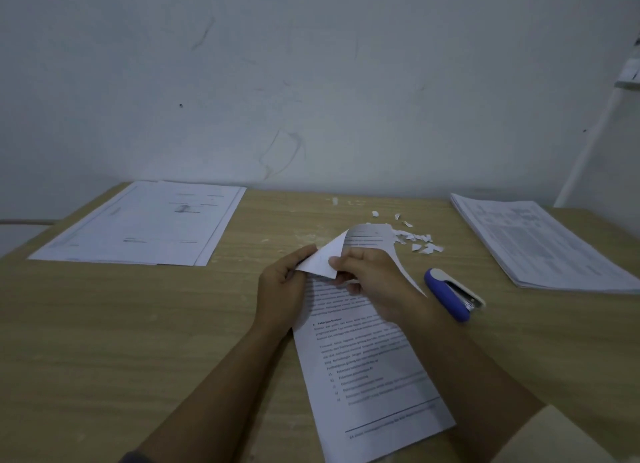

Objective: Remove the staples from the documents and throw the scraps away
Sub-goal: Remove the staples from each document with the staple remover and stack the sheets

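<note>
A printed document lies on the wooden table in front of me, its top corner folded up and back. My left hand and my right hand both pinch that folded corner, close together. No staple is visible; my fingers hide that spot. Several small torn paper scraps lie scattered on the table behind my right hand. A blue and white stapler rests just right of my right wrist.
A spread stack of papers lies at the back left of the table. A thicker stack of printed sheets sits at the back right. A plain white wall rises behind the table's far edge.
</note>
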